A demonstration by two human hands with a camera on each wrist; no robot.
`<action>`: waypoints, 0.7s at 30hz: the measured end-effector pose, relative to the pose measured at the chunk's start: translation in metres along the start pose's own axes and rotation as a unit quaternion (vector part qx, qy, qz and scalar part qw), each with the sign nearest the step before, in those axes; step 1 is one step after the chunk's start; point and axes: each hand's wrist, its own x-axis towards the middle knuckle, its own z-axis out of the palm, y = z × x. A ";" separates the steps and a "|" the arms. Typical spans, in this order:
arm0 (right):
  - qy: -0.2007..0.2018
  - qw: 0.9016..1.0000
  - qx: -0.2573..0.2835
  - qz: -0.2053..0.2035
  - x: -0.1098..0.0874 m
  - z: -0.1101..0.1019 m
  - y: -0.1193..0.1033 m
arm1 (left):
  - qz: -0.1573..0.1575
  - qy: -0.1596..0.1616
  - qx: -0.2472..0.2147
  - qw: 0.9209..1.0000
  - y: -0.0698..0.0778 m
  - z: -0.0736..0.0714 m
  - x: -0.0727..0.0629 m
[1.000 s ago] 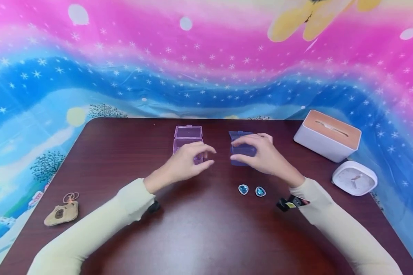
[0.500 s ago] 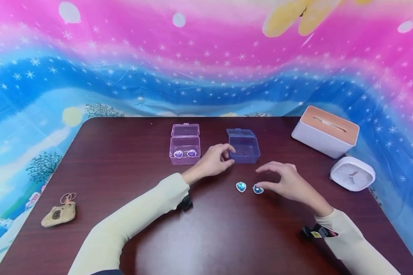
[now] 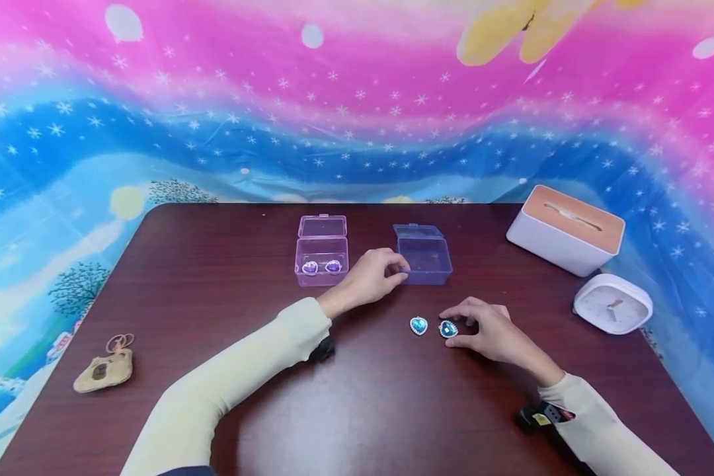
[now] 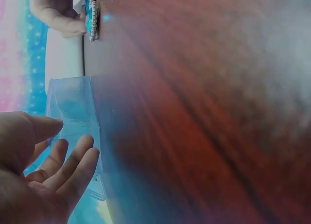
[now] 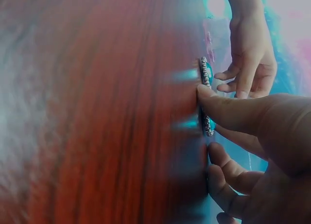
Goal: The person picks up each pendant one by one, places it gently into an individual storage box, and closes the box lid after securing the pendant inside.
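Two heart-shaped blue gems edged with small clear stones lie on the dark table; the left gem (image 3: 418, 325) is free of the hands. At the right gem (image 3: 448, 329), my right hand (image 3: 492, 332) has its thumb on the near side and its forefinger on the far side. In the right wrist view the thumb (image 5: 233, 107) covers part of this gem. My left hand (image 3: 370, 275) is at the left front corner of the open blue clear box (image 3: 430, 276), fingertips overlapping its wall, thumb and fingers apart. Nothing lies inside that box.
An open pink clear box (image 3: 321, 279) with two purple gems stands left of the blue box. A tissue box (image 3: 559, 235) and a white clock (image 3: 613, 305) stand at the right. A beige pouch (image 3: 104, 371) with a ring lies at the left edge.
My left hand has moved right, from the pink box to the blue box. My right hand has left the blue box and come down toward me onto the right blue gem.
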 end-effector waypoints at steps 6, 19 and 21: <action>0.000 1.000 -0.004 -0.005 0.001 0.001 0.001 | -0.003 0.001 0.005 1.000 -0.001 0.001 0.001; 0.029 0.998 -0.037 0.032 0.000 0.001 -0.001 | 0.004 -0.009 0.006 1.000 -0.001 0.002 0.003; 0.026 0.998 -0.045 0.040 -0.001 0.000 -0.002 | 0.006 -0.009 0.007 1.000 -0.001 0.002 0.003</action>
